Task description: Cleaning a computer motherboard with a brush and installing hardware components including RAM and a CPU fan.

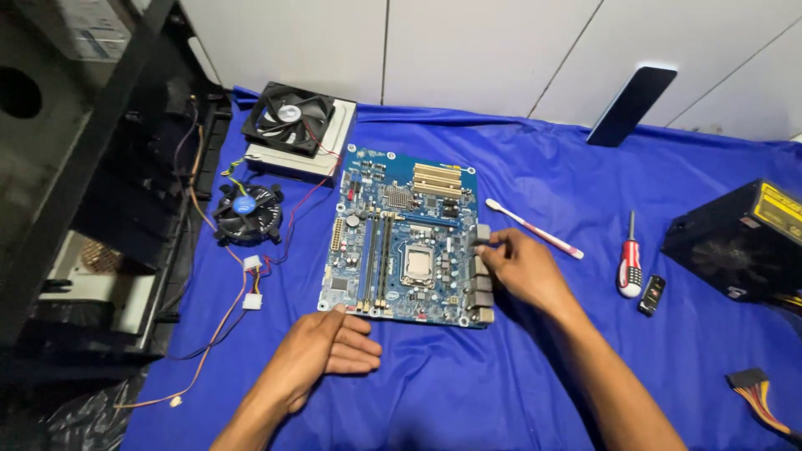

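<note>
Blue motherboard (407,238) flat on cloth (518,384) | left hand (330,347) fingers together at edge | right hand (520,269) fingers pinching port block (482,244)

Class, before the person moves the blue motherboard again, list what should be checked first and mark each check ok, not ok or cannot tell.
1. Motherboard lies flat on the blue cloth: ok.
2. Left hand touches its near edge: ok.
3. Right hand grips the rear ports: ok.
4. Processor socket free of fingers: ok.
5. Toothbrush and screwdriver lie off the board: ok.
6. Cooler fan cable clear of the board: cannot tell.
</note>
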